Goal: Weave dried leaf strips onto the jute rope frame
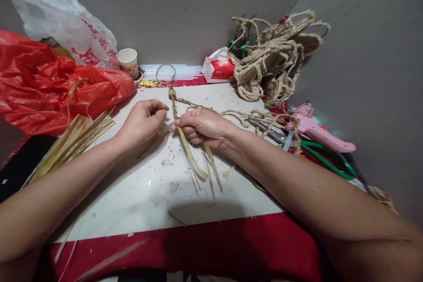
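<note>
A thin braided straw cord (175,108) stands near the middle of the white board (112,202), its looped top by the back edge. My right hand (198,125) is closed, pinching the cord's lower end between thumb and forefinger. Loose flat straw strips (191,158) hang below these fingers towards me. Just left of the cord is my left hand (145,119), its fingers curled in; whatever they hold is hidden. A blurred strand runs under it from the right fingertips. More braided cord (238,114) trails right from the loop.
A heap of woven straw cord (271,61) lies back right, by a red tissue pack (220,68). A pink glue gun (317,130) and green-handled scissors (330,158) lie right. Left are a red plastic bag (49,83), straw strips (72,141) and a paper cup (128,62).
</note>
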`<state>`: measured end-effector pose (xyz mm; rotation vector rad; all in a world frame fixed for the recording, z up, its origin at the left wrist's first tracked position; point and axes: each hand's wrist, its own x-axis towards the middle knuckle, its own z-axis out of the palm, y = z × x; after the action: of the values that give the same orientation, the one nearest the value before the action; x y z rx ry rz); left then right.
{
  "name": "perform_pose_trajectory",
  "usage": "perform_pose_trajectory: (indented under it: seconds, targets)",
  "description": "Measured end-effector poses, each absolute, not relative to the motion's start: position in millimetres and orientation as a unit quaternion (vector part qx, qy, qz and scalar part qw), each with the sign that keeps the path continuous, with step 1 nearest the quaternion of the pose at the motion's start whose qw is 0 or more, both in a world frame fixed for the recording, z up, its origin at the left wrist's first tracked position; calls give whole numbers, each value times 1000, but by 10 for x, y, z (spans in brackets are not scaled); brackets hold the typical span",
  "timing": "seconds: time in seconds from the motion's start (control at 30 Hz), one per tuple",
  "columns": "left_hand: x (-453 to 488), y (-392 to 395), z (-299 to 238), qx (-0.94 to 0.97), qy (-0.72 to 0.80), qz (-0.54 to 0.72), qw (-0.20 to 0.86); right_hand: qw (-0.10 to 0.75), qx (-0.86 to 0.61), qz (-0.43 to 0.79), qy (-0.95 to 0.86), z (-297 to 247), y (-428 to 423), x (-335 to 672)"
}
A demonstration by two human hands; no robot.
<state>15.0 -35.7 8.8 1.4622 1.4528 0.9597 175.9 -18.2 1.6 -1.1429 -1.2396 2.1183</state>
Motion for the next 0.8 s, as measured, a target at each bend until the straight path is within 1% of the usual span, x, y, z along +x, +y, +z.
perform_pose_trajectory:
  seconds: [0.07,0.13,0.17,0.23,0.33,0.43,0.63,0.8]
  targets:
    - [183,-361,9,558,539,397,490,210,-403,767,-452,3,-166,1765]
    - [231,-391,-29,524,511,361,578,200,-397,771,-456,-2,-152,1773]
    - [249,-406,-28,512,511,341,600,193,-395,774,-456,2,-142,1781]
    - [263,-420,4,514,529,316,597,175,-392,776,-462,22,-116,1807]
    - [231,-388,62,543,551,322,546,155,-392,759,-496,69,-67,1865]
    - [181,-338,77,550,566,322,523,145,-395,736,-530,103,-43,1902]
    - [131,-335,63,551,522,287,584,150,-404,728,-533,97,-79,1881]
    - [122,-338,44,580,501,307,565,143,-393,737,-531,79,-63,1884]
